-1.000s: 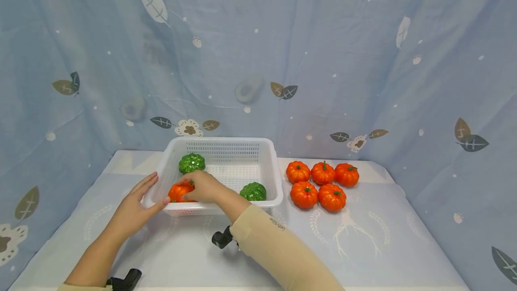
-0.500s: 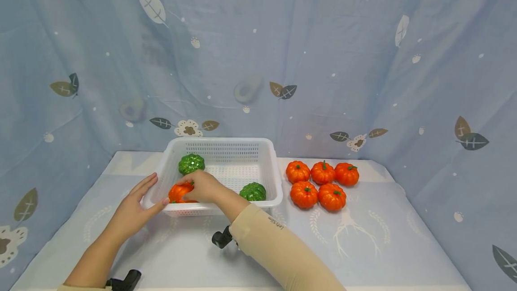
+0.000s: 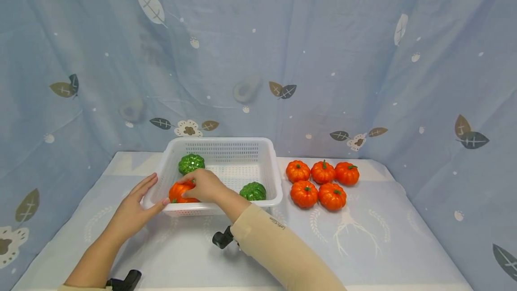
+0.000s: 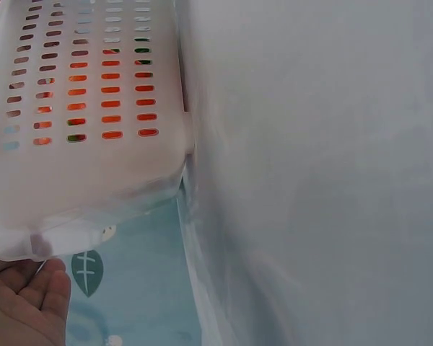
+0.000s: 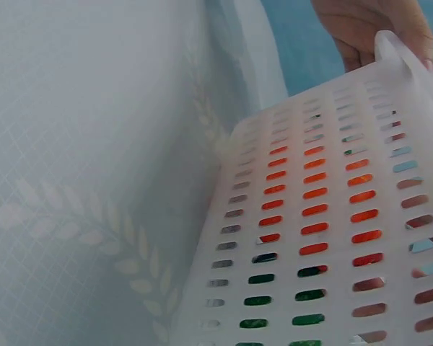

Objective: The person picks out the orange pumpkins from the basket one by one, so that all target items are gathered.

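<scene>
A white plastic basket (image 3: 226,206) with slotted walls stands on the table. Inside its near left corner, my right hand (image 3: 206,186) grips a small orange pumpkin (image 3: 179,191) with thumb and fingers; part of it is hidden by the hand and the rim. My left hand (image 3: 135,208) rests at the basket's left side, fingers extended and thumb by the near corner. One green pumpkin (image 3: 191,164) lies behind the orange one, another green pumpkin (image 3: 253,191) in the near right corner. Through the slots, the left wrist view shows orange pumpkin skin (image 4: 111,99).
Right of the basket, several orange pumpkins (image 3: 304,194) sit in two rows on the pale tablecloth (image 3: 387,237). A blue patterned curtain (image 3: 323,57) hangs behind the table and along both sides.
Under my right hand the orange pumpkin has shifted slightly and looks a little turned. My left hand, the basket and the other pumpkins stay where they were.
</scene>
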Tool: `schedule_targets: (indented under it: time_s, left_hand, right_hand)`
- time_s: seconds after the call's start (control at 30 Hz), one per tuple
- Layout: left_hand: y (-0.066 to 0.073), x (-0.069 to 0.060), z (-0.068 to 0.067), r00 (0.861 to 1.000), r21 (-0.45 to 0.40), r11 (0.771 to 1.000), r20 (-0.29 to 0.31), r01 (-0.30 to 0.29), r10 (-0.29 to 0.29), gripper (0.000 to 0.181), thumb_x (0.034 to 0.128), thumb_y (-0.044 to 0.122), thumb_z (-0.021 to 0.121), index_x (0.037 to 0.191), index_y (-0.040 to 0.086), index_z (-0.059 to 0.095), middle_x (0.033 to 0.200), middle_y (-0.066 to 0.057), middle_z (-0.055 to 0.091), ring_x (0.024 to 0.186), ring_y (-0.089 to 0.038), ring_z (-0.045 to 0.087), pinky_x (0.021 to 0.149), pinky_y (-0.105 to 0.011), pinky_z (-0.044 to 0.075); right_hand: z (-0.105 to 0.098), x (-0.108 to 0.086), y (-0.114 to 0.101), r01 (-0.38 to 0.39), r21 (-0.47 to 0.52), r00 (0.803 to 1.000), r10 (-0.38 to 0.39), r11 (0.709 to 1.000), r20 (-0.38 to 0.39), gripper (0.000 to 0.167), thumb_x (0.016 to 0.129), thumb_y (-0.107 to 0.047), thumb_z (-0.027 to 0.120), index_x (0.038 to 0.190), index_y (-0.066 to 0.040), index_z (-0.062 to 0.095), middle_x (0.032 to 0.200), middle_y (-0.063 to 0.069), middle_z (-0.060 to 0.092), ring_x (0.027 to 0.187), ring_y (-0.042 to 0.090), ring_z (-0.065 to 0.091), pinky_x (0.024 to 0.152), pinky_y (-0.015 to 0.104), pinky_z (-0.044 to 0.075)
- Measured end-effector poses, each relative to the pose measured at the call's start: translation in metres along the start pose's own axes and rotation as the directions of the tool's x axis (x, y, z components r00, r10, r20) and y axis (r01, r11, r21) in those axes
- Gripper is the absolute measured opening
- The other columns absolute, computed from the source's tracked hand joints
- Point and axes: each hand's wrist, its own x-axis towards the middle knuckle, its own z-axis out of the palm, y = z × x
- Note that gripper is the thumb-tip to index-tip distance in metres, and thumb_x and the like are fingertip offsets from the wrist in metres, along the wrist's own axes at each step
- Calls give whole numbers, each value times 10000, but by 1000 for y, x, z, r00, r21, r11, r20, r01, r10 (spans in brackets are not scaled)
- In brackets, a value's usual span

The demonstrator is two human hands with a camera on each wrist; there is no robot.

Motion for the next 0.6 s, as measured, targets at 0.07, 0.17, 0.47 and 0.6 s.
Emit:
schedule_targets:
  time_s: [0.07,0.17,0.47,0.6]
  left_hand:
    - [0,0,0,1000,-4,1000,-1,-1,1,897,907,473,712,1561,19,298,1616,-220,249,1391,-554,293,973,-790,319]
    - [1,0,0,1000,-1,1000,-3,-6,6,898,911,482,705,1559,13,299,1615,-222,249,1391,-553,295,981,-788,314]
    - [3,-1,-1,1000,10,1000,-3,9,-9,931,900,521,700,1566,21,283,1613,-232,245,1394,-551,289,999,-781,299]
    - [2,-1,1,1000,10,1000,-15,-5,5,925,898,505,711,1557,4,296,1606,-239,254,1388,-557,292,1007,-774,297]
  right_hand:
    - [-3,-2,-1,-7,23,1000,7,1000,-8,346,870,-227,804,1209,-260,744,1196,-126,695,1077,58,628,899,196,506]
    - [-10,-6,-2,-15,55,1000,16,998,-27,343,873,-220,802,1208,-262,743,1199,-110,691,1049,78,635,865,202,519]
    - [-45,-29,-1,12,146,992,6,989,-123,365,890,-212,785,1245,-257,718,1266,-57,632,1053,115,603,791,222,528]
    - [-62,-45,-1,18,184,988,11,983,-155,361,899,-210,774,1251,-260,710,1311,-53,602,1093,143,598,815,245,533]
